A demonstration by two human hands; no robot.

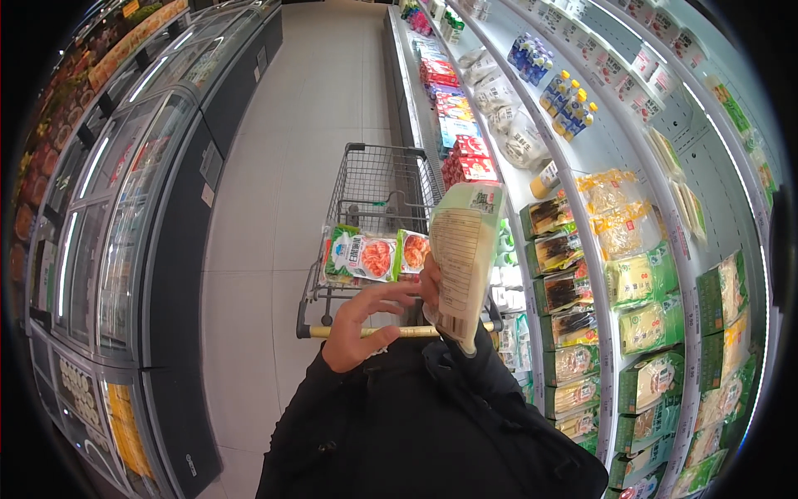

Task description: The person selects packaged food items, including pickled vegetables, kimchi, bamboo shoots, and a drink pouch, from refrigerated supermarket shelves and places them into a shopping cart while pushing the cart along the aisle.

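My right hand (430,282) grips a pale, clear-wrapped food package (464,262) by its left edge; its printed side faces up towards me and it stands nearly upright. Most of the right hand is hidden behind it. Just to the left, my left hand (368,321) is raised with its fingers apart, holding nothing, above the handle (393,332) of a wire shopping cart (380,178). Two food packets, a green and white one (361,252) and another (413,249) with a green edge, lie side by side at the cart's near end.
Refrigerated shelves (570,168) line the right side, holding packaged foods, yellow-capped bottles (567,103) and bagged goods (514,131). Glass-topped freezer cabinets (181,218) run along the left. A tiled aisle floor (249,249) lies between them, with the cart close to the right shelves.
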